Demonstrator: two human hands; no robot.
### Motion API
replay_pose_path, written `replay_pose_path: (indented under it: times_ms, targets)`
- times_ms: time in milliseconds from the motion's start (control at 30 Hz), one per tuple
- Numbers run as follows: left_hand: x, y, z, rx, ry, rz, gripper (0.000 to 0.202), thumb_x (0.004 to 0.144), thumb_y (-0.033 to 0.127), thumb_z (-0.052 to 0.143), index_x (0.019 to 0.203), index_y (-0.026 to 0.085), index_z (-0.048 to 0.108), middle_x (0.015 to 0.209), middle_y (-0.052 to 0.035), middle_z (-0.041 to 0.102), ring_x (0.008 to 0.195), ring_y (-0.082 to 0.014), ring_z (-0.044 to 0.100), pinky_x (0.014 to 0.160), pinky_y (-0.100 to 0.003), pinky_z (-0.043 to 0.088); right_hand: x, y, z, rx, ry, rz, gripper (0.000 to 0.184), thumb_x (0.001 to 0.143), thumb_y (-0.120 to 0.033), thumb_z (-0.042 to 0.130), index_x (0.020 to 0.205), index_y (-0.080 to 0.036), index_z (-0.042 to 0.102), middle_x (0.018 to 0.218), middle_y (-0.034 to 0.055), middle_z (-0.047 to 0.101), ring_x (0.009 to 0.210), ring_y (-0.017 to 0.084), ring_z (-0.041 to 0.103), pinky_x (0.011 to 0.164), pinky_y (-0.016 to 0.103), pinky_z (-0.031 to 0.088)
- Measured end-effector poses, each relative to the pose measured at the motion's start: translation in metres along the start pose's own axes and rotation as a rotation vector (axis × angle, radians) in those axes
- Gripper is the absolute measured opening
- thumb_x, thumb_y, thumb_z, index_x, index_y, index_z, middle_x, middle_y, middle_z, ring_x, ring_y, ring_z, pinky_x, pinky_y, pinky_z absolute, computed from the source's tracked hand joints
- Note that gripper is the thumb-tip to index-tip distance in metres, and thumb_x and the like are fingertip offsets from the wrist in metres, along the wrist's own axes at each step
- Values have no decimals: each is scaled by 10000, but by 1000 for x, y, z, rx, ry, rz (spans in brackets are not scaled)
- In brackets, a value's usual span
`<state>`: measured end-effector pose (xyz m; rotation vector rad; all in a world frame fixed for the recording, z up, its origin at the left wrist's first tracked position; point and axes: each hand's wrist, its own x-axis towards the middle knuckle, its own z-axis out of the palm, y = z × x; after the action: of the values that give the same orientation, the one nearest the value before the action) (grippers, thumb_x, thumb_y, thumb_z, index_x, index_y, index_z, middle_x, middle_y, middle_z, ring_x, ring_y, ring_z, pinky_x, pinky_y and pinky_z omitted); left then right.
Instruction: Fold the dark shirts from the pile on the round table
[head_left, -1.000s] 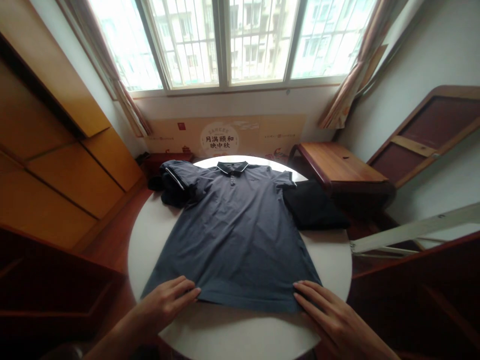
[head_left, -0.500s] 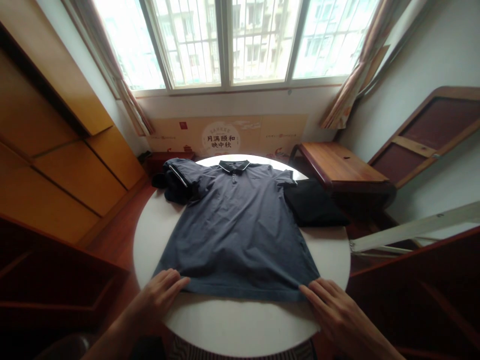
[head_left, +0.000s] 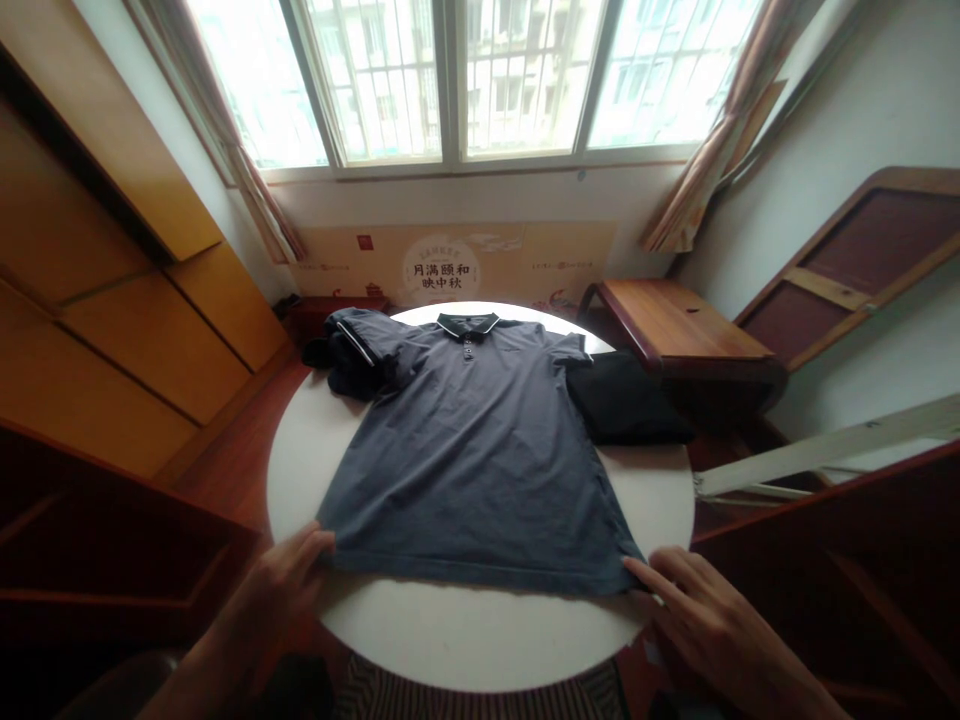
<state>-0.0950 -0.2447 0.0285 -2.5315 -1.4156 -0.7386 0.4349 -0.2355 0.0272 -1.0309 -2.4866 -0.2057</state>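
Note:
A grey-blue polo shirt [head_left: 472, 450] with a dark, white-edged collar lies front up, its collar at the far side and its hem toward me. My left hand [head_left: 281, 580] pinches the hem's left corner at the table edge. At the right corner, my right hand [head_left: 694, 600] grips the hem between thumb and fingers. Under the shirt's left sleeve is a bunched dark garment [head_left: 352, 375]. A folded black cloth [head_left: 630, 400] lies beside the right sleeve, which partly overlaps it.
The round white table [head_left: 480, 640] carries the clothes. Behind it on the right stands a wooden bench [head_left: 682, 320]; yellow cabinets [head_left: 135, 370] line the left wall. A barred window [head_left: 517, 80] is ahead. Dark red wooden furniture [head_left: 840, 590] flanks the right side.
Both hands have moved outward to the hem corners, the left one leftward and the right one rightward. The hem now looks straighter and wider. The view has shifted slightly.

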Motion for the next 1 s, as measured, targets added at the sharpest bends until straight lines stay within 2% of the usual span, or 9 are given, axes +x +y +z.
replay_pose_path:
  times_ms: [100, 167, 333, 467, 533, 633, 700, 833, 1000]
  targets:
    - [4, -3, 1, 37, -41, -30, 277, 820, 57, 463, 1032, 191, 581, 943, -50, 656, 811, -170, 680, 731, -253, 570, 20, -22, 8, -28, -4, -12, 263, 943, -299, 585, 1150, -160, 669, 1009, 115, 665, 931, 238, 620, 838, 394, 520]
    - [8, -3, 1, 46, -44, -7, 242, 849, 90, 504, 1042, 196, 605, 932, -48, 643, 817, -169, 663, 744, -259, 568, 38, -42, 18, 7, -4, -8, 295, 939, -333, 601, 1169, -159, 661, 1054, 123, 668, 975, 253, 611, 888, 435, 491]
    - [31, 14, 5, 105, -58, 177, 446, 840, 42, 528, 1217, 255, 637, 1096, -72, 641, 985, -205, 627, 882, -346, 539, 102, -108, 52, 159, -81, 64, 507, 917, -443, 621, 1327, -151, 567, 1235, 137, 637, 1127, 290, 554, 999, 469, 418]
    - [53, 34, 16, 7, -38, 302, 322, 921, 71, 488, 1162, 207, 652, 938, -58, 659, 838, -175, 619, 810, -338, 524, 148, -149, 74, 266, -158, 39, 694, 893, -555, 601, 1419, -127, 454, 1317, 134, 583, 1178, 299, 500, 1019, 460, 401]
    - [59, 40, 17, -47, 2, 308, 280, 947, 90, 485, 1163, 177, 640, 858, -45, 644, 754, -152, 599, 755, -305, 516, 159, -155, 80, 241, -203, 26, 603, 909, -446, 606, 1392, -115, 464, 1213, 131, 616, 1074, 285, 531, 921, 433, 447]
    - [62, 41, 9, -114, 77, 260, 345, 933, 25, 486, 1230, 162, 595, 854, -37, 630, 739, -133, 589, 727, -266, 505, 160, -144, 78, 133, -229, 73, 378, 901, -166, 561, 1278, -133, 546, 1058, 110, 630, 935, 252, 542, 790, 373, 456]
    - [61, 39, 1, -127, 92, 225, 398, 924, 4, 494, 1272, 183, 568, 856, -27, 619, 737, -125, 586, 711, -245, 505, 153, -126, 70, 84, -201, 133, 357, 866, -67, 535, 1210, -150, 586, 1027, 104, 620, 928, 246, 534, 792, 359, 454]
    - [57, 34, -1, -88, 51, 177, 365, 948, 59, 492, 1269, 215, 570, 862, -25, 609, 747, -128, 593, 702, -241, 523, 124, -78, 48, 83, -137, 202, 503, 706, 69, 480, 1128, -157, 635, 989, 97, 596, 915, 238, 537, 802, 340, 484]
    - [40, 22, 17, 33, -53, 145, 333, 945, 59, 435, 1192, 206, 603, 849, -25, 613, 741, -146, 604, 733, -275, 535, 68, -20, 30, 0, 4, 207, 659, 615, 77, 397, 1179, -171, 632, 922, 82, 587, 853, 216, 582, 754, 326, 548]
